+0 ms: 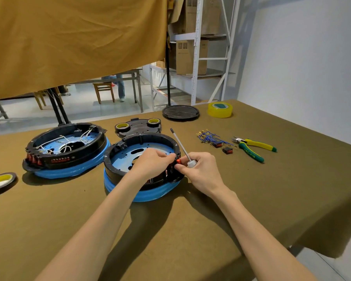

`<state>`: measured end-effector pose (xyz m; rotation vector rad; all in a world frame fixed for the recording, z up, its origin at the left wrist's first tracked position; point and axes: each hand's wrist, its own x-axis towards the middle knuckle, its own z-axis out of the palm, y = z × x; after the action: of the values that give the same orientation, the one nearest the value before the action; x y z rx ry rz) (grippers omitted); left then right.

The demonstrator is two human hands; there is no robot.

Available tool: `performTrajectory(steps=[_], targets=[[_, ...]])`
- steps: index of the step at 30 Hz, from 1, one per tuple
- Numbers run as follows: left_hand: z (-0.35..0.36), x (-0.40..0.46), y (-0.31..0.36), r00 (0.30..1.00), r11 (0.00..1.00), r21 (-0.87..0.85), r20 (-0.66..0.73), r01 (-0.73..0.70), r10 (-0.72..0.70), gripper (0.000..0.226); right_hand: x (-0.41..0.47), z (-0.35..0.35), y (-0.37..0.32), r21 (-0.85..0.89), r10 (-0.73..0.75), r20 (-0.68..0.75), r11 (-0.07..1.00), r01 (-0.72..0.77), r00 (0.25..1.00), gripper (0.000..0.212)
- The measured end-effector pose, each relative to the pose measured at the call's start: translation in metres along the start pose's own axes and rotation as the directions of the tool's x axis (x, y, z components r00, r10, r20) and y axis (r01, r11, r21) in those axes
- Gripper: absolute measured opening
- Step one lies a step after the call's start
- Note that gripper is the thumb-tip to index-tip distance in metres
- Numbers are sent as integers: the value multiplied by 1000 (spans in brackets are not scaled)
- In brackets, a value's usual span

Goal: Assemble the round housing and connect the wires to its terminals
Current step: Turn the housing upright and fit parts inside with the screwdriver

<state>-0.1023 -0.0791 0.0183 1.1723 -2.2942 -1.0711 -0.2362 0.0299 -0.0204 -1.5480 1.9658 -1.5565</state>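
Observation:
A round black housing (118, 159) with a blue inner plate and blue wrap sits in front of me on the table. My left hand (153, 161) reaches over its right rim, fingers pinched at the wall. My right hand (199, 169) presses a small red switch (178, 161) against the outside of that rim while also holding a screwdriver (181, 146) that points up and away. A bundle of blue wires with yellow terminals (209, 136) lies to the right, with two loose red switches (222, 148) beside it.
A second housing (67, 151) with white wires and a row of red switches stands at the left. A black plate with two tape rolls (138, 126) lies behind, a black lid (180, 112) and yellow tape (219, 109) farther back. Green-yellow pliers (253, 148) at right. Tape roll (1, 181) at far left.

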Motion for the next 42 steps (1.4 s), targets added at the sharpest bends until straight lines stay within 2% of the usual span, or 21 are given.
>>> performTrajectory(steps=[12,20,29,34,38,40,42], targets=[[-1,1,-2,1000,999,-39,13,-9,9,40,-3,1,1,-34,-18,-26,999,17,999,8],[-1,5,-7,1000,1000,-17,10,-24,24,51,-6,1,-3,-49,-31,-18,998,30,999,11],[6,6,-13,996,996,34,-45,-76,78,57,-9,7,-1,-164,-98,-55,982,88,994,11],[7,9,-15,994,994,57,-52,-90,92,54,-5,1,-2,-95,4,-26,995,-6,1000,7],[9,10,-11,996,989,120,-29,-84,88,52,-3,-2,-3,-58,7,11,998,-6,1000,3],[8,10,-12,994,983,155,-32,-101,107,45,-2,-2,-3,-29,11,22,1000,-11,1000,4],[6,8,-12,989,976,170,-41,-134,142,36,-1,-3,-4,-70,31,26,997,-29,999,9]])
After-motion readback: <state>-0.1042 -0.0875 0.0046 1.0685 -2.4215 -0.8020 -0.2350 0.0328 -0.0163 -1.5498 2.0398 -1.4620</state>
